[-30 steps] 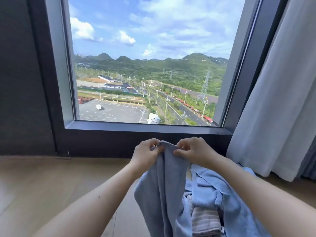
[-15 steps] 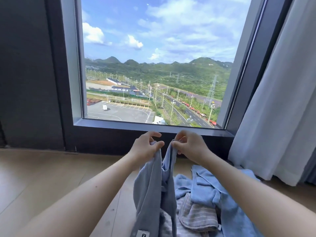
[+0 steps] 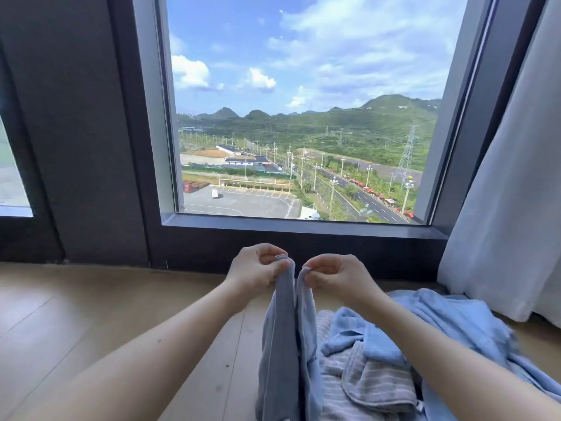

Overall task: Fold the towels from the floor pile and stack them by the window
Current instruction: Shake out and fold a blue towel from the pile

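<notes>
Two hands are seen, both raised in front of the window's lower frame. One grey-blue towel (image 3: 280,354) is held up between them. Its top edge is pinched at one point by the left hand (image 3: 258,270), with the thumb and curled fingers closed on the cloth. A second point on that edge is pinched in the same way by the right hand (image 3: 337,276). The two hands are held near each other with a narrow gap between them, and no contact is made. From the two pinched points the towel hangs in two long folds between the forearms, down to the bottom edge of the view.

To the right of the hanging towel, a pile is spread on the wooden floor (image 3: 91,323), partly beneath the right forearm. Two kinds of cloth can be counted in it: one light blue towel (image 3: 437,320), crumpled and reaching towards the curtain, and striped grey towel (image 3: 376,387) lying in front of it. Whether the striped cloth is one piece or two cannot be told.

One large window (image 3: 303,132) is set above a grey sill (image 3: 303,227). One white curtain (image 3: 510,192) hangs at its right, with its hem near the pile. One dark wall panel (image 3: 73,132) stands at the window's left, and one narrow pane (image 3: 12,183) is seen at the far left edge.
</notes>
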